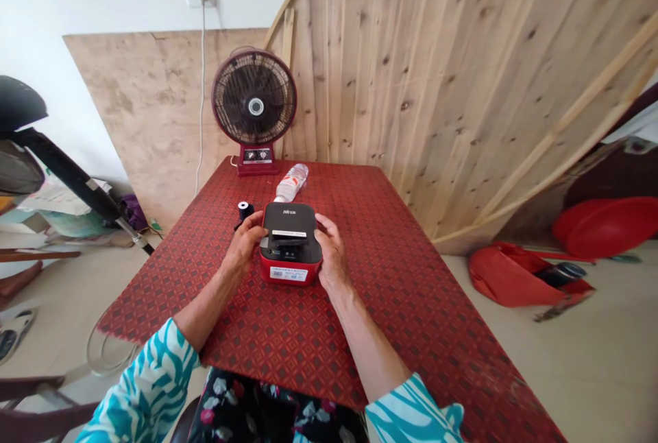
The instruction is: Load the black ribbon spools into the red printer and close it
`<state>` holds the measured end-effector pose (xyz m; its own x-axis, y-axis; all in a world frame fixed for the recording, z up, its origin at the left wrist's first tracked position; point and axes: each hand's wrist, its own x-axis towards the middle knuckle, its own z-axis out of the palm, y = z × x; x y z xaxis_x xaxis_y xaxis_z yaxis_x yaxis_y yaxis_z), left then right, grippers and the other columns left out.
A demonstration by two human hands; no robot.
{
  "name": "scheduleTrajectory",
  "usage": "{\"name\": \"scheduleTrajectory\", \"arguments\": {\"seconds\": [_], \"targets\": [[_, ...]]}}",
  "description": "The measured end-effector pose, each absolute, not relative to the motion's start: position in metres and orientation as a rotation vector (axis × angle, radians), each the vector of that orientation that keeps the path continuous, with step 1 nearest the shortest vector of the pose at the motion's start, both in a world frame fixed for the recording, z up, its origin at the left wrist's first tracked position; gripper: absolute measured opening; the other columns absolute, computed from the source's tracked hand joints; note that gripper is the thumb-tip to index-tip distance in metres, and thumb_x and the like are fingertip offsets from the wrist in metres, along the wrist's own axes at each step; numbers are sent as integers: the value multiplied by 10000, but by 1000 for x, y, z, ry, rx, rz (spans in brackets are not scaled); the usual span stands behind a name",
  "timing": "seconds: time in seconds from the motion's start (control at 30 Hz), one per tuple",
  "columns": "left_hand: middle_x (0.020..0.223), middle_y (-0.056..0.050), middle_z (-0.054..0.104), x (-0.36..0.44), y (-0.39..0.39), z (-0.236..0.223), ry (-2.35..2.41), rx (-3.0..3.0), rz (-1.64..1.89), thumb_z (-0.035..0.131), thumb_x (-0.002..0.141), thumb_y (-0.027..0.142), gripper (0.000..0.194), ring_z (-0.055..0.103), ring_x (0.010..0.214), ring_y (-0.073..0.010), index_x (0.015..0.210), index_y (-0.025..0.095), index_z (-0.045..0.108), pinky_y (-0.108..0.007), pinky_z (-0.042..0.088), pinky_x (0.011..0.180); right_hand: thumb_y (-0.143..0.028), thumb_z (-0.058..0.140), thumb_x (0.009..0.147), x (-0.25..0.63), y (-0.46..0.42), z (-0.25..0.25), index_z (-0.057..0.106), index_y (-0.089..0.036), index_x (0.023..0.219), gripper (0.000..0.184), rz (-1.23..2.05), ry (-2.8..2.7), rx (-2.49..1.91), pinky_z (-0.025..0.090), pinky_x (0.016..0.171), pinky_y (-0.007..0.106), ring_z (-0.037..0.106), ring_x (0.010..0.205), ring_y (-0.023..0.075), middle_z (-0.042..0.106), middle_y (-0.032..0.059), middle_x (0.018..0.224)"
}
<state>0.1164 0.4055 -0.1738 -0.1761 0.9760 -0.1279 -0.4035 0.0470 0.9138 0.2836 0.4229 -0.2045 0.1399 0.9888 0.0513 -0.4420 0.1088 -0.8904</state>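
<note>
A small red and black box-shaped device [291,222], which looks like a label printer, rests on the table before me. It has a slot with a white strip [288,233] across its top and a printed white label [288,273] on its red front. My left hand [247,241] grips its left side, thumb on the top edge. Against the right side, my right hand [332,251] is closed in the same way. Just beyond my left fingers stands a small black roll with a white end [245,210]. Behind the device lies a clear plastic bottle [292,183].
A dark red fan [256,107] stands at the back of the table [401,292], which has a red patterned cover. Wooden boards [391,73] lean behind it. On the floor at right are a red bag [506,275] and a red stool [606,227]. Black equipment [72,169] stands left.
</note>
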Motion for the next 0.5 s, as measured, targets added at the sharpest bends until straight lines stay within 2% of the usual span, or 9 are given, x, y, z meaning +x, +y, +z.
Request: {"name": "scheduleTrajectory", "arguments": {"seconds": [0.13, 0.27, 0.4, 0.5], "targets": [[793, 3, 675, 126, 396, -175, 1058, 655, 1492, 687, 556, 238, 643, 555, 588, -110, 1190, 165, 604, -225, 404, 563, -488, 731, 626, 286, 421, -210, 640, -224, 1139, 584, 1274, -785, -910, 456, 987, 436, 621, 1077, 248, 679, 61, 1167], [906, -39, 693, 130, 388, -181, 1027, 600, 1509, 735, 609, 295, 655, 609, 738, -137, 1234, 148, 607, -256, 456, 711, -554, 651, 706, 287, 424, -228, 658, -259, 1122, 510, 1117, -836, -914, 461, 992, 428, 598, 1143, 250, 658, 32, 1220], [964, -59, 697, 123, 386, -189, 1053, 693, 1440, 707, 618, 237, 664, 617, 867, -182, 1271, 159, 614, -305, 446, 834, -589, 633, 691, 287, 426, -249, 672, -287, 1090, 502, 1118, -797, -960, 442, 1032, 533, 584, 1177, 325, 668, 41, 1198], [989, -63, 697, 120, 388, -193, 1047, 704, 1434, 686, 613, 234, 674, 614, 890, -195, 1280, 166, 618, -316, 438, 843, -586, 619, 710, 289, 429, -260, 697, -285, 1027, 444, 1087, -801, -993, 459, 1010, 571, 599, 1152, 352, 683, 50, 1165]]}}
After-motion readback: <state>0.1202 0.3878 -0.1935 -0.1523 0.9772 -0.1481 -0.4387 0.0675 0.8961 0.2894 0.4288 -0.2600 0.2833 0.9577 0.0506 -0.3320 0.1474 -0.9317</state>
